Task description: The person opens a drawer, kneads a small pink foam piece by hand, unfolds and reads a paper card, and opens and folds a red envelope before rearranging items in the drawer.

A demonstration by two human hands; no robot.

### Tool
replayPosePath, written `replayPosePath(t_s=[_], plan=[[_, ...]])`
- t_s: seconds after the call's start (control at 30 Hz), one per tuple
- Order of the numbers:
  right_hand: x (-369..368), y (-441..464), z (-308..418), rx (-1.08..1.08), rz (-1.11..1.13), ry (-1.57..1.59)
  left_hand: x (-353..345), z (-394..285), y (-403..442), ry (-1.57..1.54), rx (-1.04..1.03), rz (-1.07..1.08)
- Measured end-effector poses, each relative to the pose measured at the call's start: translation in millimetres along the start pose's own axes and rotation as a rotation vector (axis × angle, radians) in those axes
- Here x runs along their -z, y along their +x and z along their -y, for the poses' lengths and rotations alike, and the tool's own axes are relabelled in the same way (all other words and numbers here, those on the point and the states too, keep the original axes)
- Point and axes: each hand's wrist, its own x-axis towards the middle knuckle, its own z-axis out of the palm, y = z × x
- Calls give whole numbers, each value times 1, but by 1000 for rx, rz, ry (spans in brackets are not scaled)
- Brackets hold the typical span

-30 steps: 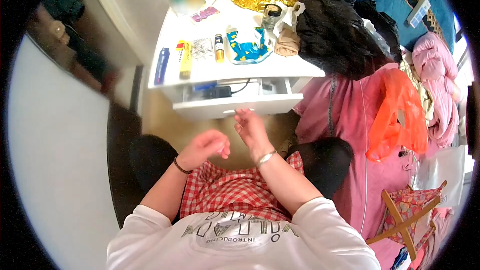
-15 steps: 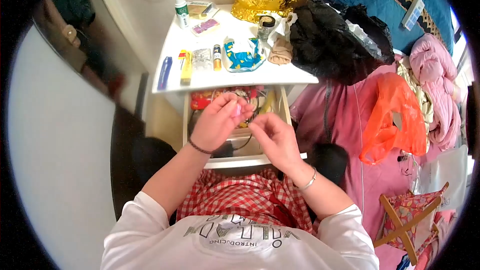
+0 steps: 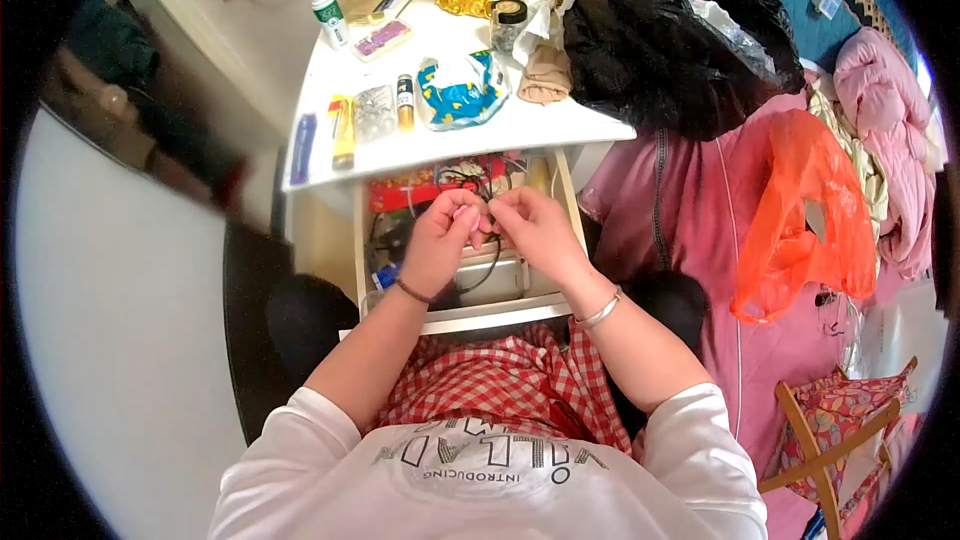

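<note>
Left hand point(image 3: 435, 232) gripped a pink object point(image 3: 464, 214), right hand point(image 3: 541, 231) pinched tight, on what I couldn't tell, and that looping black cable point(image 3: 497, 257) risked snagging both!

The drawer point(image 3: 490, 316) gapes upward, tabletop point(image 3: 560, 128) overhanging its rear.

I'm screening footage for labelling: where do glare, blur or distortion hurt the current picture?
All in the head view: lens distortion curves the scene, corners go black; the white tabletop looks overexposed toward its front; dark shapes at upper left are blurred; the small pink item in the left hand is too indistinct to identify.
</note>
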Motion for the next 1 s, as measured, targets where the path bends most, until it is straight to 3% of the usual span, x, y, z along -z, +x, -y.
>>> replayPosePath(t_s=[0.07, 0.13, 0.2, 0.57, 0.77, 0.87, 0.93, 1.0], plan=[[-4, -2, 5, -44, 19, 1, 2, 0, -1, 85, -19, 8], [-8, -10, 18, 190, -52, -126, 4, 2, -2, 76, 6, 13], [-9, -9, 17, 229, -37, -196, 7, 5, -1, 66, 30, 19], [-9, -1, 5, 525, -121, -509, 13, 15, 2, -339, 165, 79], [-7, 3, -1, 465, -132, -651, 17, 21, 4, -460, 201, 148], [4, 3, 3, 421, -132, -487, 22, 21, 10, -556, 320, 18], [14, -5, 18, 34, 94, 70, 20, 10, 9, -582, 312, 29], [20, -13, 20, -51, 124, 177, 18, 7, 7, -605, 315, 47]])
